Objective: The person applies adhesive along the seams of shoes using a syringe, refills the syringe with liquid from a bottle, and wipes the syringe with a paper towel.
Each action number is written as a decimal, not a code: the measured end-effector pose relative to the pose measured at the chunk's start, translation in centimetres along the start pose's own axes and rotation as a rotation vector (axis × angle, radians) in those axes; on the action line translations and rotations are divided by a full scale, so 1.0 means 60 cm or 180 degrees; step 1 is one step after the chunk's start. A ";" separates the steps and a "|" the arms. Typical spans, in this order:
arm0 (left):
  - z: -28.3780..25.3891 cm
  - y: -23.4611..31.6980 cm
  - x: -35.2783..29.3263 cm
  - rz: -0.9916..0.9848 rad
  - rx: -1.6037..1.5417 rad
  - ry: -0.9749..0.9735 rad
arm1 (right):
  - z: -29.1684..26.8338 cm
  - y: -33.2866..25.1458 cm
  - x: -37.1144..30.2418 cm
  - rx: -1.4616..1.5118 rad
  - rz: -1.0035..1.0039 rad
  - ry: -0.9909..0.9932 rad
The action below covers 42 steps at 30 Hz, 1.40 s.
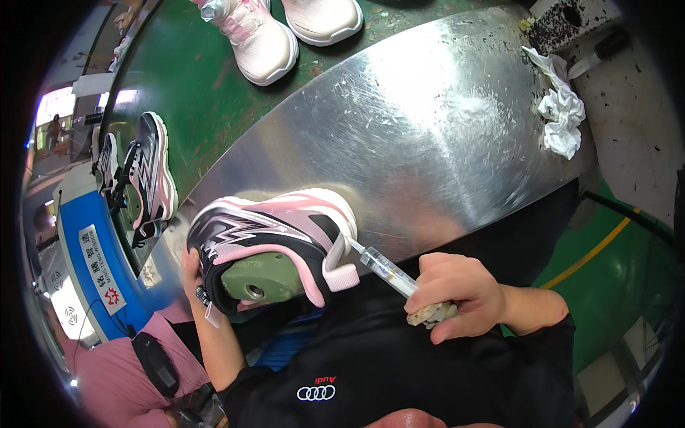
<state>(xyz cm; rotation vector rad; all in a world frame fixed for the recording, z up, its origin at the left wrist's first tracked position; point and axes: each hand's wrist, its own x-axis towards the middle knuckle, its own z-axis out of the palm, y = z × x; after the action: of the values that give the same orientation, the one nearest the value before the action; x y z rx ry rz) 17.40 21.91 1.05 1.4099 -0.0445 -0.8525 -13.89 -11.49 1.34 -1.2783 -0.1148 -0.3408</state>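
Syringe [389,272] – tip up-left at the shoe [275,246] heel.

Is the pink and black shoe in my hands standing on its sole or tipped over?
Tipped on its side. The pink and black shoe shows its opening, filled by a green last, toward the camera; its pale sole faces away.

Our left hand [191,274] mostly hidden behind pink-black shoe [275,246], we can't tell grip. Syringe [385,269] plunger end buried in our right hand [460,296]. Top shoes [285,32] cut off by edge.

Single head view, steeply down, close over probably waist-level metal table [442,135].
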 end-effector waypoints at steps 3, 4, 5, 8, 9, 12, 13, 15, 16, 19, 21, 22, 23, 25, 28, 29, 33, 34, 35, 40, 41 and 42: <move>-0.006 -0.007 -0.031 0.0162 0.0133 0.0097 | 0.003 0.008 0.002 -0.0102 -0.0035 0.0017; 0.011 -0.007 -0.045 -0.0026 0.0076 0.0232 | 0.004 0.010 0.002 -0.0138 -0.0057 0.0022; 0.023 -0.011 -0.057 -0.0217 -0.0005 0.0358 | 0.008 0.013 0.003 -0.0147 -0.0048 0.0034; 0.045 -0.020 -0.095 -0.0270 -0.0181 0.0117 | 0.019 0.019 0.004 -0.0196 -0.0105 0.0033; 0.038 -0.026 -0.114 -0.0191 -0.0201 0.0004 | 0.022 0.018 0.005 -0.0199 -0.0127 0.0041; 0.052 -0.038 -0.155 -0.0356 -0.0938 0.0091 | 0.031 0.016 0.004 -0.0211 -0.0157 0.0068; 0.039 -0.046 -0.176 -0.0430 -0.1069 0.0567 | 0.035 0.017 0.004 -0.0199 -0.0183 0.0070; 0.026 -0.068 -0.196 -0.0487 -0.1182 0.0693 | 0.039 0.012 0.002 -0.0296 -0.0161 0.0086; 0.042 -0.072 -0.198 -0.0444 -0.1115 0.0284 | 0.041 0.011 0.002 -0.0377 -0.0153 0.0099; 0.078 -0.089 -0.209 -0.0642 -0.1311 -0.0037 | 0.046 0.002 0.004 -0.0510 -0.0090 0.0093; 0.114 -0.089 -0.215 -0.0613 -0.1394 -0.0090 | 0.049 -0.004 0.007 -0.0569 -0.0057 0.0111; 0.119 -0.093 -0.219 -0.0655 -0.1417 -0.0209 | 0.050 -0.008 0.009 -0.0596 -0.0034 0.0118; 0.123 -0.097 -0.222 -0.0696 -0.1440 -0.0331 | 0.053 -0.008 0.011 -0.0621 -0.0033 0.0113; 0.162 -0.096 -0.218 -0.0693 -0.1464 -0.0385 | 0.057 -0.005 0.014 -0.0566 -0.0174 0.0226; 0.192 -0.102 -0.214 -0.0801 -0.1694 -0.0575 | 0.058 -0.020 0.023 -0.0596 -0.0155 0.0188; 0.191 -0.110 -0.208 -0.0778 -0.1900 -0.0862 | 0.058 -0.025 0.026 -0.0602 -0.0158 0.0164; 0.224 -0.099 -0.193 -0.1186 -0.1896 -0.0985 | 0.061 -0.050 0.037 -0.0631 0.0032 -0.0040; 0.228 -0.101 -0.189 -0.1236 -0.2027 -0.1110 | 0.061 -0.058 0.038 -0.0627 0.0136 -0.0106; 0.232 -0.103 -0.184 -0.1284 -0.2157 -0.1237 | 0.060 -0.068 0.039 -0.0639 0.0131 -0.0128; 0.256 -0.110 -0.159 -0.1690 -0.2667 -0.1746 | 0.059 -0.135 0.027 -0.0717 0.0618 -0.0461; 0.266 -0.111 -0.154 -0.1853 -0.2756 -0.1784 | 0.057 -0.149 0.022 -0.0742 0.0686 -0.0507; 0.276 -0.114 -0.148 -0.1921 -0.2870 -0.1923 | 0.057 -0.161 0.015 -0.0763 0.0695 -0.0525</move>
<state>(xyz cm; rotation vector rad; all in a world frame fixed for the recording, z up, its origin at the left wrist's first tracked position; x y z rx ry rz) -0.61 13.39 2.62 0.2710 0.2880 -1.5273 -15.68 -10.78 11.46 -1.5406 -0.0747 -0.0615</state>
